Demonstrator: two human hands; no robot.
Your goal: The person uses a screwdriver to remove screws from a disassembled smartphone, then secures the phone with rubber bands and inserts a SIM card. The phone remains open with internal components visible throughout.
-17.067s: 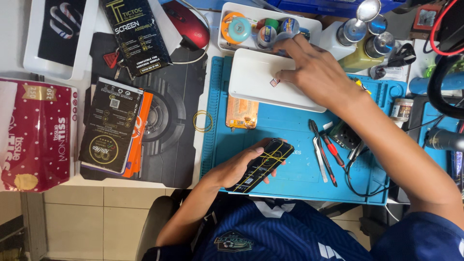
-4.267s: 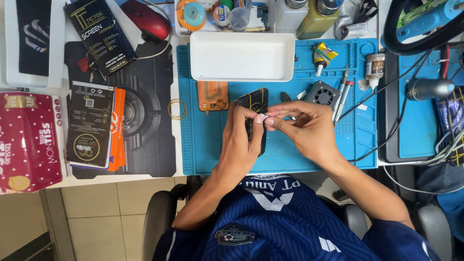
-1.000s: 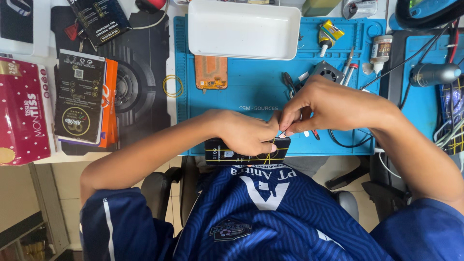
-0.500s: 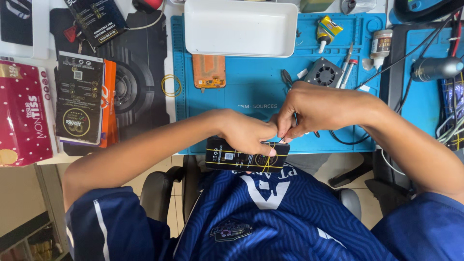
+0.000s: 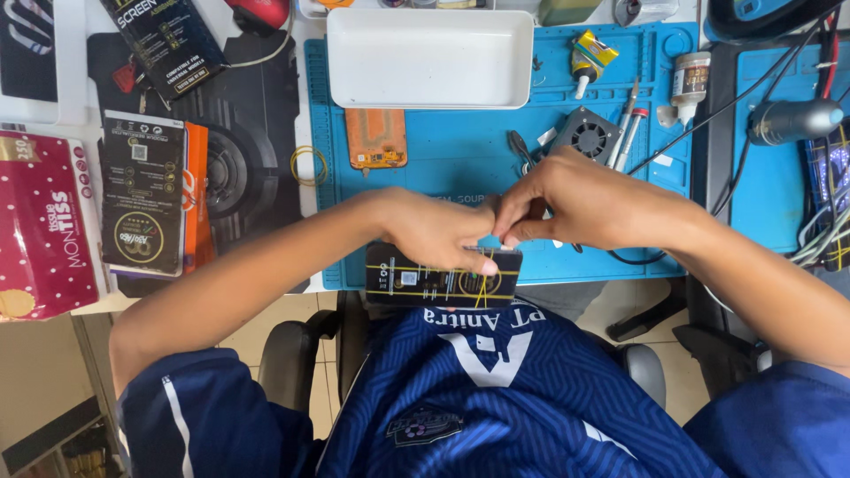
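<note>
White tray on blue mat, orange board, small fan, red tissue pack

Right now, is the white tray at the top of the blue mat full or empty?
Empty: the white tray shows only its bare white floor, with nothing lying inside.

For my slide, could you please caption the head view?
Both hands, left hand and right hand, meet over a black phone bound with yellow rubber bands, at the blue mat's near edge.

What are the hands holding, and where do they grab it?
The left hand lies on the top edge of a black phone wrapped in yellow rubber bands. The right hand pinches near its top right corner; what it pinches is hidden.
</note>
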